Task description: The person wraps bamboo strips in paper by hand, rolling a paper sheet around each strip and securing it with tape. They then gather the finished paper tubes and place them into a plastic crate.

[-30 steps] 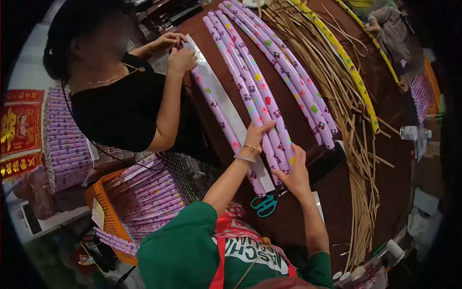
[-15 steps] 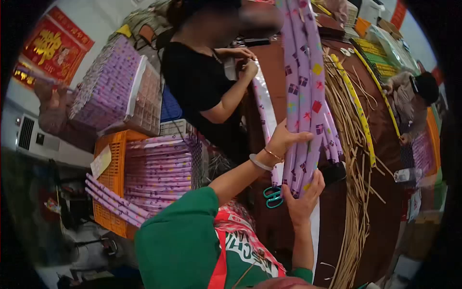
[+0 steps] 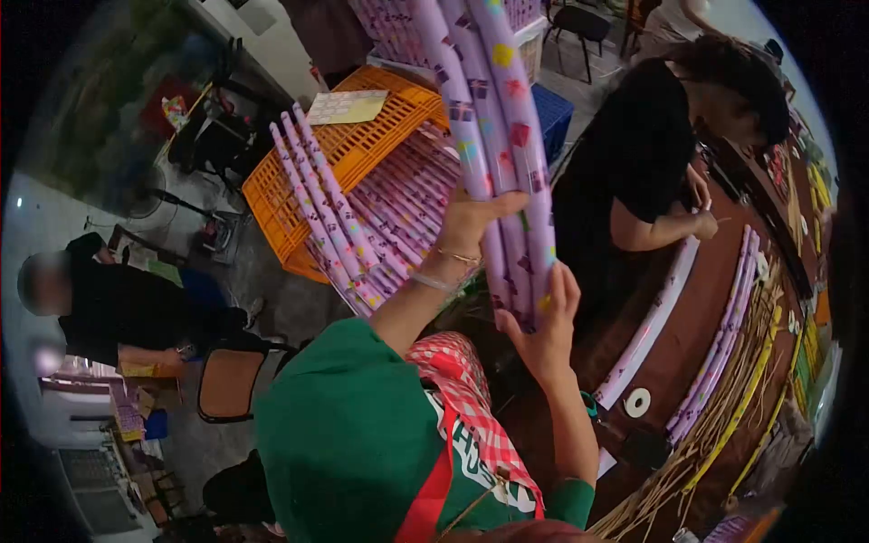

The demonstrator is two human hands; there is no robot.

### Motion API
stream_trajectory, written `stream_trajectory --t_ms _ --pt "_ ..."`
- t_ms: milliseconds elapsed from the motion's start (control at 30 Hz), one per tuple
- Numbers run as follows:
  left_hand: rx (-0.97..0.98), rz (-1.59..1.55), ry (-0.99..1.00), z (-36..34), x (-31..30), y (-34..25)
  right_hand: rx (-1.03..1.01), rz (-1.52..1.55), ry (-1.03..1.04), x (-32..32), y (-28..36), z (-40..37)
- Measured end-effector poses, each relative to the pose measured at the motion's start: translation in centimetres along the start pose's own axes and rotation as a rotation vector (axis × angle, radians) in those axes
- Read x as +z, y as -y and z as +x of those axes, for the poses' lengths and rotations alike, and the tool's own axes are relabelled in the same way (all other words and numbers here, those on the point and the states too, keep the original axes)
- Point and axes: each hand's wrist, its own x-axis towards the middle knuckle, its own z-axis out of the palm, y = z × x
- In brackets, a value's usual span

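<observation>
Several purple rolls of patterned wrapping paper (image 3: 509,118) stand nearly upright in front of me as one bundle. My left hand (image 3: 475,224) is wrapped round the bundle partway up, its thumb across the front. Around the lower ends my right hand (image 3: 546,337) is cupped, thumb and fingers on opposite sides. To the left is an orange crate (image 3: 272,213) filled with similar purple rolls (image 3: 407,195); a few rolls (image 3: 317,190) lean over its near side.
On the brown table (image 3: 670,335) at right lie a purple and white sheet (image 3: 647,330), a tape roll (image 3: 637,402), teal-handled scissors (image 3: 590,405), more purple rolls (image 3: 720,339) and brown strips (image 3: 715,407). A person in black (image 3: 625,163) works there; another person (image 3: 136,308) is at left.
My view and body have turned left, from the table toward the orange crate. Both hands carry the bundle of rolls along, keeping their grip.
</observation>
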Motion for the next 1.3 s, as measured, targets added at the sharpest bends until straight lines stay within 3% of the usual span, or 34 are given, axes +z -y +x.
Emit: stream_trajectory --t_ms 133,200,300,467,633,700,733,800,867,933,967,1000,1033,1100,1133,1200,1233,1267,1300 --pt "-0.084 0.013 -0.334 2.7 -10.6 1.0 0.054 0.154 0.217 7.9 -0.7 3.5" --pt "-0.171 -0.094 -0.391 4.2 -16.3 2.1 0.101 0.19 0.324 11.3 -1.0 5.4" --pt "-0.212 -0.009 -0.492 6.1 -23.9 3.7 0.177 0.313 0.461 16.9 -2.3 7.2" --pt "-0.257 -0.082 -0.477 7.6 -30.8 3.1 0.192 0.432 0.516 25.1 -4.5 9.5" --pt "-0.35 0.008 -0.614 9.4 -34.9 3.2 0.201 0.533 0.496 30.5 -7.2 10.3" --pt "-0.286 0.203 -0.689 9.6 -36.2 4.0 0.247 0.794 0.54 32.7 -9.1 9.6" --pt "-0.24 0.322 -0.726 9.5 -36.9 4.6 0.223 0.761 0.531 32.3 -9.0 9.6" --pt "-0.126 0.43 -0.823 9.0 -34.8 4.3 0.471 1.079 0.616 30.8 -8.1 9.9" --pt "-0.002 0.585 -0.869 9.6 -35.8 5.5 0.523 1.133 0.643 31.5 -8.6 9.7" --pt "-0.186 1.291 -0.942 9.2 -32.9 4.7 0.357 0.99 0.564 34.1 -9.9 8.6" --pt "-0.151 1.436 -0.837 8.5 -30.3 3.3 0.407 1.152 0.592 33.8 -9.4 8.8" --pt "0.003 1.496 -0.746 8.0 -30.6 3.2 0.225 0.961 0.556 34.1 -9.9 8.5" --pt "0.154 1.547 -0.656 7.1 -31.4 3.0 0.341 1.051 0.609 32.5 -8.7 8.8" --pt "0.322 1.772 -0.81 4.4 -32.3 1.0 0.466 1.124 0.618 29.5 -6.8 9.8" --pt "0.394 1.887 -0.906 2.3 -33.0 -0.7 0.486 1.002 0.668 28.9 -6.9 10.0" --pt "0.391 1.658 -1.155 -2.7 -36.3 -2.6 0.353 0.77 0.552 33.0 -10.1 7.5" --pt "0.218 1.245 -1.385 -5.8 -39.4 -2.2 0.552 0.982 0.634 31.6 -9.3 8.0" --pt "0.043 0.809 -1.552 -8.7 -41.5 -1.2 0.547 0.986 0.628 31.3 -9.3 8.0" --pt "-0.106 0.48 -1.472 -11.4 -41.0 -0.6 0.644 1.042 0.683 31.0 -9.3 7.7"
